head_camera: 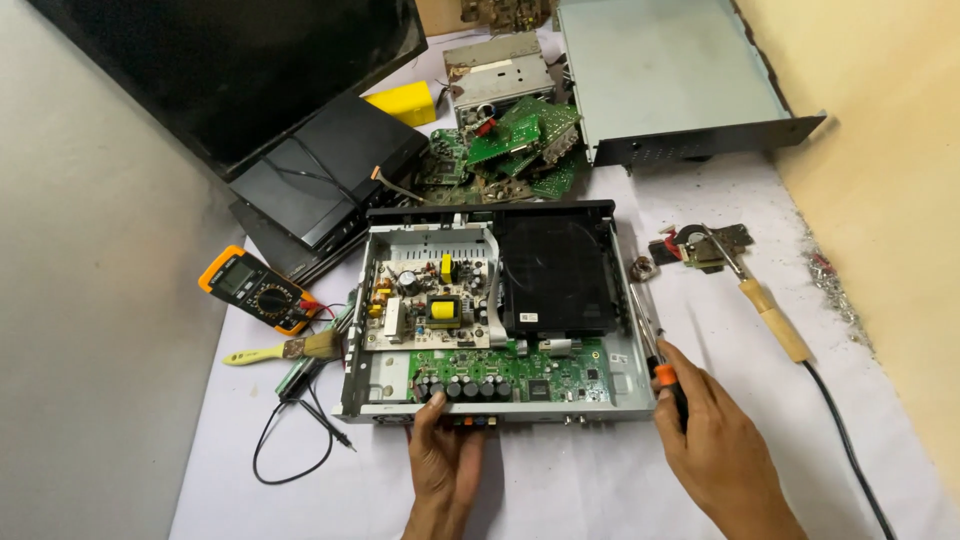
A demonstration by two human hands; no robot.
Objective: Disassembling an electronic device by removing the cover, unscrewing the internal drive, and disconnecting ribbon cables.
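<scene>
R hand [715,440] grip on screwdriver [655,350]; L hand [443,462] on player chassis [620,385].

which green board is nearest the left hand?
The green board along the front edge of the open chassis; the left hand rests just below it. The other green boards lie heaped behind the chassis.

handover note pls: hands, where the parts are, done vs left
Left hand: resting on the near edge of the opened grey metal player chassis, thumb by the green circuit board.
Right hand: gripping an orange-and-black screwdriver, shaft lying along the chassis's right side.
Done: flat grey metal top cover is off, set at the back.
Left: both boards and the black disc drive remain inside.
</scene>
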